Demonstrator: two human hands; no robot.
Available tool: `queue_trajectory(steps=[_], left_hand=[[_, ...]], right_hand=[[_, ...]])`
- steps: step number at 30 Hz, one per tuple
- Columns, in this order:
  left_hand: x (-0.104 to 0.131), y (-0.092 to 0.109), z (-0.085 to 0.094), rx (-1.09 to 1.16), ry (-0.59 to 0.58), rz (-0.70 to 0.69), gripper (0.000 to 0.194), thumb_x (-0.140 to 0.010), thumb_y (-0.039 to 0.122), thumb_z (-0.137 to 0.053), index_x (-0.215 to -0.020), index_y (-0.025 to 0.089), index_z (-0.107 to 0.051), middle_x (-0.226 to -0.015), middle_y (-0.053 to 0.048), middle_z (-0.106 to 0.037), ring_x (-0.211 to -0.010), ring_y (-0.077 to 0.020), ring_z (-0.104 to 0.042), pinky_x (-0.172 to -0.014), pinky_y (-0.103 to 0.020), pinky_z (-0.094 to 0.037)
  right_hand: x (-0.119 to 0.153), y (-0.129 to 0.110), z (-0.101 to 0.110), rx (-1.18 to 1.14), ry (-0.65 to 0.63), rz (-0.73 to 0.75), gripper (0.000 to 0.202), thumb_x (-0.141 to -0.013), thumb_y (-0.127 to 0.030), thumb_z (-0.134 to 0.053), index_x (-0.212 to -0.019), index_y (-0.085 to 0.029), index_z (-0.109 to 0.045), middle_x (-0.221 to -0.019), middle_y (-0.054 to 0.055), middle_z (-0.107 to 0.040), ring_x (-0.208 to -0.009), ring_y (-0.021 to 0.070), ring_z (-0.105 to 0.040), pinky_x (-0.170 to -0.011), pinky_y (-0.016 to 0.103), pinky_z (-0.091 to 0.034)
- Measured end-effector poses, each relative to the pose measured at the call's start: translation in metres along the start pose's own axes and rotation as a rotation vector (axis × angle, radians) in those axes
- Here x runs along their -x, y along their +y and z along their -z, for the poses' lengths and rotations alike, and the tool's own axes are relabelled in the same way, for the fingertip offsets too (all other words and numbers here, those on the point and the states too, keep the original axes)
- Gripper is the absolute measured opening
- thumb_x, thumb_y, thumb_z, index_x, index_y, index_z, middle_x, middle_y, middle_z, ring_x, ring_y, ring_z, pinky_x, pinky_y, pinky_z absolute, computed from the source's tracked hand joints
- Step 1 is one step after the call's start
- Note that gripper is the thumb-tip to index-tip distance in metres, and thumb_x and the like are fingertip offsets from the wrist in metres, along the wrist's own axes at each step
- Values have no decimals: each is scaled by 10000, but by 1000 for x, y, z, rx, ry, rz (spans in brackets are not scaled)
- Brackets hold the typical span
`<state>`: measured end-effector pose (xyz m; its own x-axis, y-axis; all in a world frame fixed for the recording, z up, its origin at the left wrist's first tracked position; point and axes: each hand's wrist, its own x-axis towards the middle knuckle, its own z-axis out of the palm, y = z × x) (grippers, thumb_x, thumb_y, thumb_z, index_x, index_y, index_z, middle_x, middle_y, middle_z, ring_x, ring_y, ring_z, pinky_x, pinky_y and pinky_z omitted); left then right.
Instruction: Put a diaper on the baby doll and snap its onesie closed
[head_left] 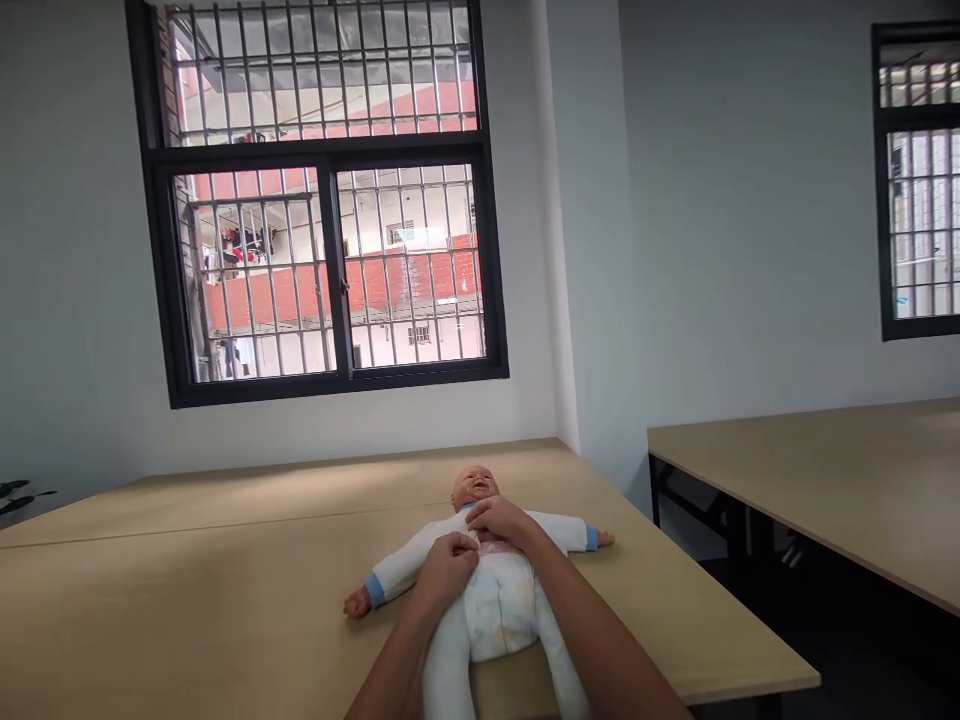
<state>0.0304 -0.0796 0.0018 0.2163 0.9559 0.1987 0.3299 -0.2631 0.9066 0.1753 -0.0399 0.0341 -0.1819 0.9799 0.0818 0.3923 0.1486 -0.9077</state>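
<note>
A baby doll lies on its back on the wooden table, its head away from me and its arms spread. It wears a white top with blue cuffs and a pale, patterned diaper. My left hand is closed at the front of the top, thumb and fingertips pinching the cloth. Across the doll's upper chest, just under the chin, my right hand bends its fingers onto the same top. Between my hands a strip of pinkish belly shows. My fingers partly cover the cloth they grip.
The light wooden table reaches back to the wall, with its right edge close beside the doll. Another table stands to the right across a gap. A barred window is in the wall ahead. Plant leaves show at far left.
</note>
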Motion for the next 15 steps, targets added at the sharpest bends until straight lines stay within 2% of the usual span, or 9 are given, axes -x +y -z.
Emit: queue_trajectory(steps=[2, 6, 10, 13, 15], left_hand=[[13, 0, 0, -32, 33, -125, 242, -716, 220, -574, -922, 145, -677, -906, -63, -708, -871, -206, -636, -810, -300, -493], [29, 2, -2, -248, 46, -343, 374, -839, 277, -460, -1110, 163, -692, -1194, -113, -686, -1129, -256, -613, -1031, -368, -456], [33, 8, -6, -541, -73, -359, 532, -830, 138, -369, -1293, 178, -627, -1387, -60, -571, -1302, -224, -508, -1158, -346, -344], [35, 18, -9, -698, -154, -355, 629, -757, 50, -380, -1339, 171, -586, -1435, -58, -516, -1333, -221, -475, -1177, -364, -309], [37, 26, -10, -768, -172, -343, 610, -762, 41, -393, -1306, 209, -611, -1427, -59, -526, -1324, -237, -482, -1155, -402, -333]], right_hand=[[5, -4, 1, -99, 43, 1, 97, -685, -142, -542, -728, -160, -627, -638, 7, -625, -565, 107, -575, -554, 210, -479], [16, -15, 9, -180, 194, 58, 45, -664, -176, -538, -623, -161, -548, -594, 7, -580, -551, 110, -548, -550, 222, -471], [38, -13, 38, -190, 369, 124, 117, -665, -267, -559, -690, -156, -584, -674, 32, -627, -620, 143, -582, -555, 241, -475], [65, 3, 66, -153, 557, 115, 223, -740, -366, -510, -795, -169, -599, -771, 45, -651, -726, 158, -604, -594, 235, -471], [84, 19, 77, -107, 623, 63, 252, -767, -414, -501, -776, -177, -588, -754, 47, -643, -730, 164, -598, -582, 235, -451]])
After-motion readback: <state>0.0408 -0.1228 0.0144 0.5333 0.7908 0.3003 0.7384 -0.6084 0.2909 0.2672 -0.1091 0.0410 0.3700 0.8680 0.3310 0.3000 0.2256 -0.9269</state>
